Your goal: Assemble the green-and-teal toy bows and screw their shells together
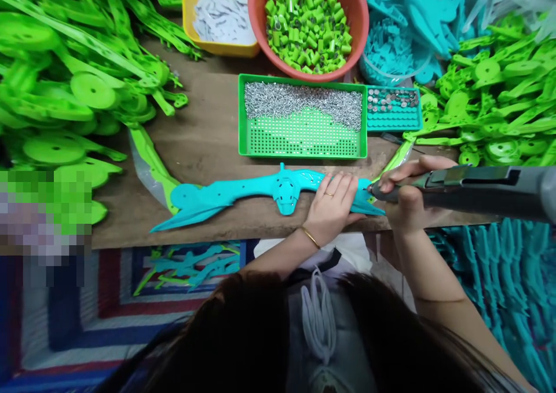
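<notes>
- Right hand [408,199] is wrapped firmly round the driver [486,191], tip at the right end of the blue bow [256,186]; can't tell if it's seated.
- Left hand [330,200] lies flat over the bow, which sits on the bench [200,120] below the green tray [241,117].
- We'd press down firmly, keep fingers off the tip, and go in square.
</notes>
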A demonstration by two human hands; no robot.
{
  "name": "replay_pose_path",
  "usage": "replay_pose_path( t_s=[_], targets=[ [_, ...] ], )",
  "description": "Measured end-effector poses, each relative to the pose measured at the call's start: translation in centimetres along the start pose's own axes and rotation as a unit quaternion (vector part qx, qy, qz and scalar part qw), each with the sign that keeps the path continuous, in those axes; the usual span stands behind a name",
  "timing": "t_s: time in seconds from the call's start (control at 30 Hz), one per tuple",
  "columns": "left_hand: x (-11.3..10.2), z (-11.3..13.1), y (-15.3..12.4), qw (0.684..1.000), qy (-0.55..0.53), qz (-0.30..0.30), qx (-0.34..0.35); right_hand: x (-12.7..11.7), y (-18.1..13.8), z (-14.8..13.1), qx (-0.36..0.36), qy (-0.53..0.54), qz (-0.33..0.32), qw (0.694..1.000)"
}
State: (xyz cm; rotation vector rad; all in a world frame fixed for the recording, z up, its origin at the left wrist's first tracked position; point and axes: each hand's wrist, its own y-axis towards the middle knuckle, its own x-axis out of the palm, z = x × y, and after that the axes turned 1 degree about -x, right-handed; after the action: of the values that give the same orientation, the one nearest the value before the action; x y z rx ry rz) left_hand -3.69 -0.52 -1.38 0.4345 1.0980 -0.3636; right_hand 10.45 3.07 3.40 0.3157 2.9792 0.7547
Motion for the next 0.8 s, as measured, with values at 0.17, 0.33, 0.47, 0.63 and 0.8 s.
replay_pose_path(
  t_s=[0.17, 0.33, 0.47, 0.63, 0.8],
  targets=[
    [0.1, 0.0, -0.1, 1.0, 0.002, 0.012, 0.007, 0.2, 0.4, -0.4, 0.005, -0.002, -0.004, 1.0],
    [0.2, 0.0, -0.1, 1.0, 0.0, 0.016, 0.02, 2.9, 4.8, -0.5, -0.072, 0.038, 0.063, 0.995],
    [0.2, 0.0, -0.1, 0.999, 0.021, 0.02, 0.019, 5.2, 7.3, 3.1, -0.096, 0.006, 0.113, 0.989],
    [0.2, 0.0, -0.3, 0.999, 0.035, 0.018, 0.024, 5.6, 6.9, 6.5, -0.037, 0.01, 0.095, 0.995],
    [0.2, 0.0, -0.3, 0.999, 0.029, 0.006, 0.02, 5.3, 6.6, 6.7, -0.035, 0.037, 0.089, 0.995]
  ],
)
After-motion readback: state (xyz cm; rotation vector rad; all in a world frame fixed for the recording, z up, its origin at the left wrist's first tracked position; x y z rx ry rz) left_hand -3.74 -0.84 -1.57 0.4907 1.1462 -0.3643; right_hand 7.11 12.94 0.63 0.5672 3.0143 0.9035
